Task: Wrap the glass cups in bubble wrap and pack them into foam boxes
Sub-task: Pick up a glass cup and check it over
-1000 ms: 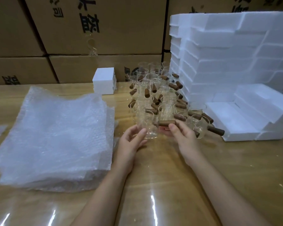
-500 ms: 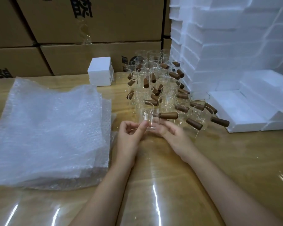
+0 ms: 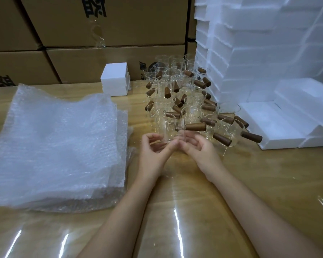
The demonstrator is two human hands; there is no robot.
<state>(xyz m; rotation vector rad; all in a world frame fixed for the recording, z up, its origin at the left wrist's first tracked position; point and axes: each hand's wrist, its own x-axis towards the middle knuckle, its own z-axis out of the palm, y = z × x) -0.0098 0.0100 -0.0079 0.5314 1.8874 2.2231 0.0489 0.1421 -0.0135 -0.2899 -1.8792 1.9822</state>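
**Position.** The glass cup point(image 3: 169, 131) is sitting at the near edge of the group of cups point(image 3: 183, 94), with its wooden handle point(image 3: 195, 126) pointing right. Whether its base is touching the table point(image 3: 250, 183) cannot be told.

**Hands.** The left hand point(image 3: 153, 153) is gripping the cup's lower left wall with curled fingers and thumb. The right hand point(image 3: 199, 149) is gripping the lower right side, with its fingers curled below the handle.

**Step in hand (judgement).** One cup is being taken from the group. Wrapping is not yet begun and no sheet is laid out.

**Next move (judgement).**
- Draw the cup toward the person first, then carry it left to the bubble wrap stack point(image 3: 54, 146).
- Keep the handle level so it is not catching on neighbouring glass.

**Edges.**
- Other cups are standing just behind and just beside the gripped one on its right, with their handles jutting out at mixed angles.
- The stack's right edge is lying near the left hand.
- The open foam box point(image 3: 272, 125) is sitting to the right, beyond those handles, and the foam stack point(image 3: 259, 43) is rising behind it.
- A foam block point(image 3: 116, 79) and cardboard boxes point(image 3: 101, 25) are closing off the far side.

**Open room.** Bare table is showing on the near side, under the forearms. That is the safest way out.
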